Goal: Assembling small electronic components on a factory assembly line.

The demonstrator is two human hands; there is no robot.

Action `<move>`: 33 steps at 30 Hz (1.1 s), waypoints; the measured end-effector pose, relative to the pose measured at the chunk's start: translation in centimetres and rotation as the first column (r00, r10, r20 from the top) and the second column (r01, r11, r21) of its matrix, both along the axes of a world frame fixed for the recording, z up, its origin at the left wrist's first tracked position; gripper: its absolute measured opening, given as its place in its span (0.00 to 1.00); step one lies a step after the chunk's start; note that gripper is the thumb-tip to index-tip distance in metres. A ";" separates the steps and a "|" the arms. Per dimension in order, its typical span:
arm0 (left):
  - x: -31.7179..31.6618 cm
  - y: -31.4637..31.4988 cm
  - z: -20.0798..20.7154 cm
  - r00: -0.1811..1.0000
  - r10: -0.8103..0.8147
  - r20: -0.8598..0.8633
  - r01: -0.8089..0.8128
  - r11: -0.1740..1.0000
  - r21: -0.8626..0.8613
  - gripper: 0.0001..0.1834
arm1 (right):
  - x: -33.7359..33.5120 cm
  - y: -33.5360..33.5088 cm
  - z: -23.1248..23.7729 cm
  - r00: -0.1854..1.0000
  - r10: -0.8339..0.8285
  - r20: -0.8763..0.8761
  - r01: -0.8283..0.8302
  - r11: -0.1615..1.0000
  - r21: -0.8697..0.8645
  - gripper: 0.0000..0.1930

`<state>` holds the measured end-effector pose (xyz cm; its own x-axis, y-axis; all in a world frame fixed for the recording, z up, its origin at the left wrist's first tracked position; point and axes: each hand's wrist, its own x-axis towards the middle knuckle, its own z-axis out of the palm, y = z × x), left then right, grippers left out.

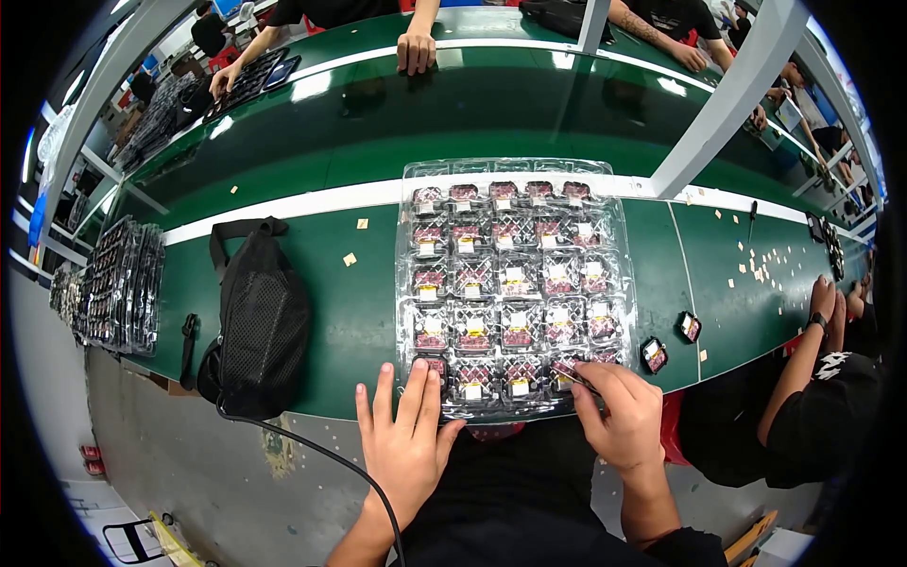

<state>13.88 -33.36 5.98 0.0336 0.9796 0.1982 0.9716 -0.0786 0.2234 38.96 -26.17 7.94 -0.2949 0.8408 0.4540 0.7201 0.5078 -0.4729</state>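
1. Clear tray on desk; likely light, bendy, slick; grip rim.
2. Small module in tray's near row, right of centre; probably light, stiff, fragile; take by edges.
3. Right hand: fingers nearly closed, apparently pinching small module.
4. Left hand: fingers spread, grasping nothing, touching tray's near-left corner.

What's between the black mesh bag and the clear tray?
Head view: two small tan squares on the green tabletop; the left hand partly covers the near end.
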 end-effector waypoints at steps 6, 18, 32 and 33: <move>0.4 0.0 -0.1 0.996 -0.005 0.087 0.004 1.000 0.014 0.35 | 0.4 0.0 0.3 1.000 0.001 0.003 -0.001 1.000 -0.001 0.12; 0.6 0.2 -0.7 0.968 -0.010 0.249 -0.029 0.988 0.152 0.26 | 7.5 0.4 -1.5 0.874 -0.478 0.089 0.486 0.860 -0.153 0.11; 2.1 -0.4 1.1 0.710 -0.450 0.542 0.229 0.875 0.426 0.23 | 7.2 0.4 -2.8 0.872 -0.480 0.093 0.489 0.855 -0.171 0.18; 3.1 0.1 1.6 0.495 -0.533 0.686 0.288 0.846 0.449 0.25 | 7.4 0.5 -3.0 0.867 -0.489 0.091 0.498 0.850 -0.173 0.18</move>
